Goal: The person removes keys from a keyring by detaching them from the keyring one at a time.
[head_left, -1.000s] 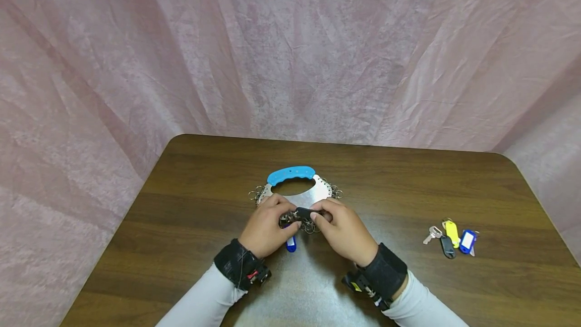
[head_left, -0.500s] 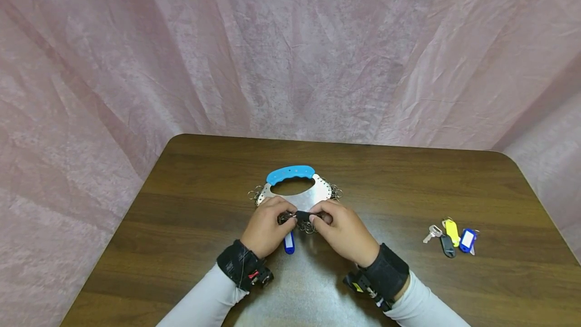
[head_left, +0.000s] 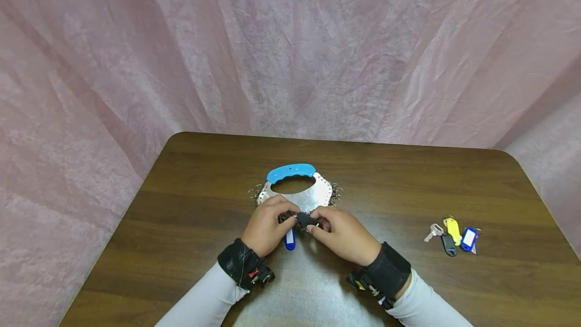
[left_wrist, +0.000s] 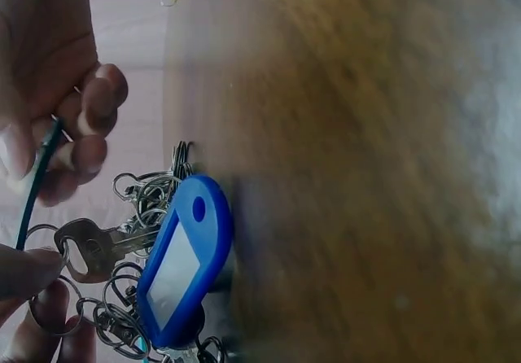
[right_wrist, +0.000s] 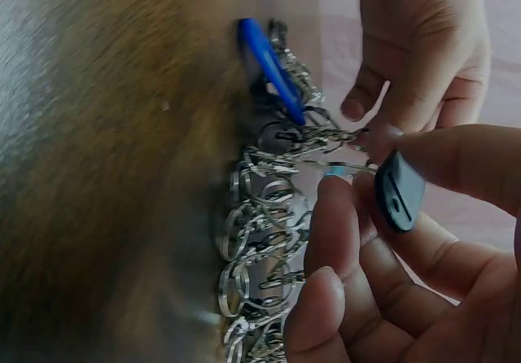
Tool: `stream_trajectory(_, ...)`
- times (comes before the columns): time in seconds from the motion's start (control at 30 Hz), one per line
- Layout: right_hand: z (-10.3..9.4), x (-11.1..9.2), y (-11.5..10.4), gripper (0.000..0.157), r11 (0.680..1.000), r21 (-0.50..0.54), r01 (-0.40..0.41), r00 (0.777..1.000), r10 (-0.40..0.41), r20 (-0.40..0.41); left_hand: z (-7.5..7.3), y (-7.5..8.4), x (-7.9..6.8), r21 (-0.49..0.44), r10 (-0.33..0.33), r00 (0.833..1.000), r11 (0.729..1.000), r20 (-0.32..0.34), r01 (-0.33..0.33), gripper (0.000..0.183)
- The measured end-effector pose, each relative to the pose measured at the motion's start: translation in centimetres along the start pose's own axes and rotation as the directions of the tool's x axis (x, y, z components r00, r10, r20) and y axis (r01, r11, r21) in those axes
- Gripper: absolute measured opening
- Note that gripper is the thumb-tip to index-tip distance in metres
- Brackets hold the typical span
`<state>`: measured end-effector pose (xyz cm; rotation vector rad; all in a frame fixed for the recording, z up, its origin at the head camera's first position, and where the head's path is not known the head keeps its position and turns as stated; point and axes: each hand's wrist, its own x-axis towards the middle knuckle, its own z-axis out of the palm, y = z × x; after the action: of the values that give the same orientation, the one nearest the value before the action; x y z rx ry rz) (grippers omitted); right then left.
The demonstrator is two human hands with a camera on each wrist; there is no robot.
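A black key tag (head_left: 306, 220) is pinched between the thumb and index finger of my right hand (head_left: 347, 233). At the tag's other end, my left hand (head_left: 268, 226) pinches a metal split ring (left_wrist: 41, 237). A silver key (left_wrist: 91, 251) hangs by the left fingertips in the left wrist view. Below the left hand a blue key tag (head_left: 290, 240) with a white label hangs down. Behind both hands stands a silver metal plate (head_left: 308, 198) with a light-blue handle (head_left: 291, 170), rings and clasps along its edge. The hands hide the plate's lower part.
On the right of the wooden table (head_left: 204, 180) lie a loose key (head_left: 434, 231), a yellow tag (head_left: 452, 231), another black tag (head_left: 449, 244) and another blue tag (head_left: 469, 239). A pink curtain (head_left: 290, 54) hangs behind the table's far edge.
My right hand has turned and lowered slightly, tilting the black key tag so its broad face shows to the head view. My left hand stays almost in place.
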<state>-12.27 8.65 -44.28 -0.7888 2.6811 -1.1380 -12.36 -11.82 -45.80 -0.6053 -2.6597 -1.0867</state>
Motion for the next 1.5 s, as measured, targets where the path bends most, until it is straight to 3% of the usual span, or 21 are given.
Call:
stream_trajectory(0.17,0.4,0.1,0.3,0.017,1.0,0.028,-0.008,1.0,0.008,-0.02,0.0,0.1,0.0,-0.013,0.002,1.0,1.0,-0.003,-0.002,0.017)
stream_trajectory(0.33,0.8,0.3,0.6,0.032,0.996,0.044,0.078,0.993,-0.073,-0.095,0.0,0.1,0.0,-0.022,0.023,1.0,0.999,-0.005,-0.023,0.018)
stream_trajectory(0.47,1.2,0.4,0.5,0.029,0.992,0.058,0.11,0.989,-0.103,-0.107,0.0,0.1,0.0,-0.032,0.037,0.999,0.999,0.004,-0.037,0.02)
stream_trajectory(0.83,1.7,0.5,0.6,0.03,0.979,0.185,0.091,0.993,-0.074,-0.096,0.0,0.6,0.1,-0.044,0.074,0.997,0.996,0.014,-0.074,0.024)
stream_trajectory(1.1,1.8,0.7,0.7,0.026,0.973,0.205,0.106,0.992,-0.088,-0.092,0.1,0.4,0.1,-0.05,0.086,0.996,0.995,0.018,-0.085,0.03)
stream_trajectory(1.5,1.4,0.6,1.2,0.016,0.96,0.258,0.106,0.994,-0.095,-0.054,0.1,0.6,0.1,-0.044,0.066,0.997,0.997,0.045,-0.064,0.03)
